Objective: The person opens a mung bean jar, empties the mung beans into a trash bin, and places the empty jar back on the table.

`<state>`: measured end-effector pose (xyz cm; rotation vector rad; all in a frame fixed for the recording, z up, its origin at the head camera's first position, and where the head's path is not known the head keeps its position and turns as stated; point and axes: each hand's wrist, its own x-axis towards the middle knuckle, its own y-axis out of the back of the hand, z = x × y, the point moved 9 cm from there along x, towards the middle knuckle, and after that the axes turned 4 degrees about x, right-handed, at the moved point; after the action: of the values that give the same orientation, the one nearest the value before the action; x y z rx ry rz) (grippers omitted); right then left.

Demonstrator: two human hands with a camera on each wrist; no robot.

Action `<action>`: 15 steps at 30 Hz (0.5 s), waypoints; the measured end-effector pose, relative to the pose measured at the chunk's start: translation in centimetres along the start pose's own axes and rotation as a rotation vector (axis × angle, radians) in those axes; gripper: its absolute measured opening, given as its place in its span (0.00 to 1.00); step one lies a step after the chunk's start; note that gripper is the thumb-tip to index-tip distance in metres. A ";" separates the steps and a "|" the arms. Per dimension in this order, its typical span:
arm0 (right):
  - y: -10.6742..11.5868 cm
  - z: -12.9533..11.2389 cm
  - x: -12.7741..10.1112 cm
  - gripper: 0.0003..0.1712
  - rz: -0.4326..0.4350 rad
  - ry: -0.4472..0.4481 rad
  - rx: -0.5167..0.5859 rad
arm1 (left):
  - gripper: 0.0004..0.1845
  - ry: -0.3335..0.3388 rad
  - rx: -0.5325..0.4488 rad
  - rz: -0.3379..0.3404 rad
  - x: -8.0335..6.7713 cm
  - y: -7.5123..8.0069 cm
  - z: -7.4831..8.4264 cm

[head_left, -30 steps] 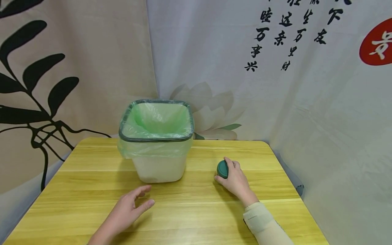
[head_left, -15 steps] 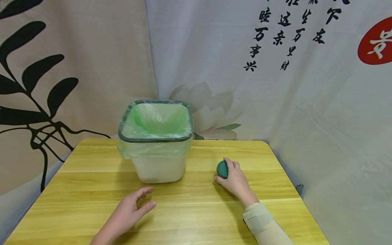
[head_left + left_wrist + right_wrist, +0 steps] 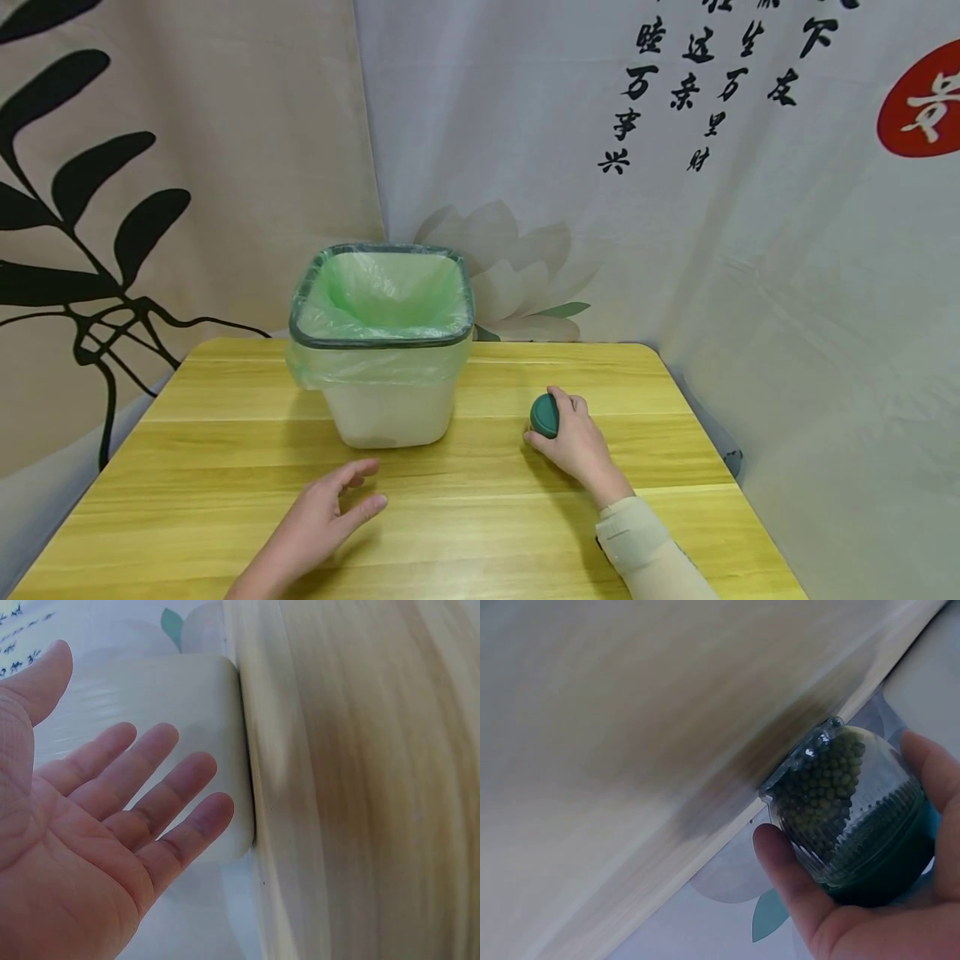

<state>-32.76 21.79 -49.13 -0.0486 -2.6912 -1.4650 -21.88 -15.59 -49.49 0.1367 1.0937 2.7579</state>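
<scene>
Right hand (image 3: pixel 573 442) wraps thumb and fingers (image 3: pixel 789 879) round jar (image 3: pixel 851 814) standing on table (image 3: pixel 480 517) right of bin (image 3: pixel 382 342), probably holding beans; left hand (image 3: pixel 322 521) spread, empty.

On the table (image 3: pixel 225 433), the lined bin (image 3: pixel 382 350) stands toward the back; the jar (image 3: pixel 545 415) sits to its right, nearer the front.

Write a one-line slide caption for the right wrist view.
Right hand grips a clear jar of small green beads with a dark green lid, its base on the wooden table.
</scene>
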 end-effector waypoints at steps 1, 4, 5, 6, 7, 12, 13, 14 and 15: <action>0.0 0.0 0.0 0.55 0.000 0.000 0.000 | 0.32 -0.001 0.001 0.002 0.0 0.0 0.0; 0.0 -0.1 -0.1 0.55 -0.001 0.001 0.000 | 0.32 -0.004 0.010 0.006 0.0 0.0 0.0; 0.0 -0.1 -0.1 0.55 -0.001 0.001 -0.001 | 0.32 -0.006 0.013 0.007 0.0 0.0 0.1; 0.0 -0.1 -0.1 0.55 -0.002 0.002 -0.002 | 0.32 -0.007 0.015 0.006 0.0 0.0 0.1; 0.0 -0.1 -0.2 0.55 -0.002 0.002 -0.003 | 0.32 -0.007 0.014 0.006 0.0 0.0 0.1; -0.1 -0.1 -0.3 0.55 -0.004 0.006 -0.005 | 0.31 -0.008 0.008 0.004 -0.1 0.0 0.2; -0.1 -0.1 -0.3 0.55 -0.004 0.006 -0.004 | 0.31 -0.006 0.007 0.004 -0.1 0.0 0.2; -0.1 -0.1 -0.3 0.55 -0.004 0.008 -0.003 | 0.31 -0.006 0.007 0.003 -0.1 0.0 0.2; -0.1 -0.2 -0.3 0.55 -0.003 0.009 -0.002 | 0.31 -0.005 0.006 0.003 -0.1 0.0 0.2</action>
<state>-32.47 21.58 -49.16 -0.0371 -2.6837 -1.4655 -21.70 -15.47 -49.35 0.1458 1.1019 2.7554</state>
